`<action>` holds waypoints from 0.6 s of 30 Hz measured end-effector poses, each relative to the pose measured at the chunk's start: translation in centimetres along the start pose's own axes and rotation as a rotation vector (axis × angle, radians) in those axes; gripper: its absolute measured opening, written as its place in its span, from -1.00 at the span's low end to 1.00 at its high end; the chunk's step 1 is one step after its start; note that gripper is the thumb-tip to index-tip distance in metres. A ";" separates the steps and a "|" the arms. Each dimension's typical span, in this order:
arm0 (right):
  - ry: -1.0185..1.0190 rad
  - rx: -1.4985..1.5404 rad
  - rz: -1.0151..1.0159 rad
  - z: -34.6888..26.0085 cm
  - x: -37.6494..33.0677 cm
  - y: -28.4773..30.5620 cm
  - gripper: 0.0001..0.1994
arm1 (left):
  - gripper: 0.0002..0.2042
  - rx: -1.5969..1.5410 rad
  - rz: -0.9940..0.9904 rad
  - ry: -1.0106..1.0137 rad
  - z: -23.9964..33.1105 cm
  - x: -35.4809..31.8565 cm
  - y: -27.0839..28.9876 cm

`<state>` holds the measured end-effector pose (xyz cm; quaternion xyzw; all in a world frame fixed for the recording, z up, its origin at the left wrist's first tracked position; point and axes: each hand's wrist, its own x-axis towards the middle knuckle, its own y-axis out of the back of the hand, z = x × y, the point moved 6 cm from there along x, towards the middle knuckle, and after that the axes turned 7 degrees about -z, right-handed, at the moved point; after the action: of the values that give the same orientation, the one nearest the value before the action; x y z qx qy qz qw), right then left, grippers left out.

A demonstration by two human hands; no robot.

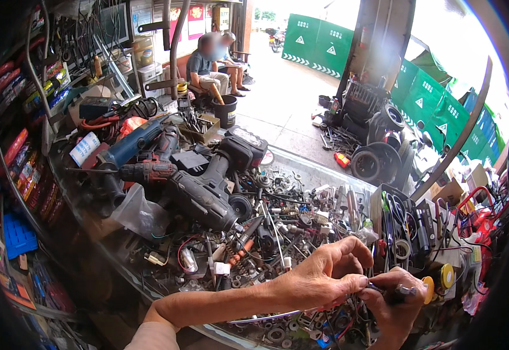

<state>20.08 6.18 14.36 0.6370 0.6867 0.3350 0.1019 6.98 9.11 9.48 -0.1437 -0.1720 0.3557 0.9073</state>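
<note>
A cluttered workbench [324, 169] bears power drills [202, 192], screws [289, 204] and wires [184, 245].

The left forearm is brought in from seven o'clock and laid across the lower frame toward four o'clock, the wrist bent. The left hand [324, 274] is held knuckles up, its fingers curled and the fingertips [356, 282] pinched together at the right hand. The right hand [396, 306] is raised from five o'clock, closed in a fist with the thumb laid on top.
</note>
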 end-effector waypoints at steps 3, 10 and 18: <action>0.071 0.049 0.015 0.1 0.2 -0.6 -0.69 | -0.76 0.047 0.026 -0.006 -0.1 0.0 0.2; 0.053 0.037 0.050 -0.2 0.1 -0.4 -0.69 | -0.76 0.037 0.046 -0.012 0.2 -0.1 -0.3; 0.144 -0.056 -0.027 -0.6 0.3 -0.6 -0.67 | -0.79 -0.087 -0.017 0.163 -0.4 -0.3 -0.2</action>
<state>19.24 6.33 14.55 0.5987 0.6912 0.3977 0.0747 7.02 8.69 9.15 -0.2099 -0.1142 0.3271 0.9143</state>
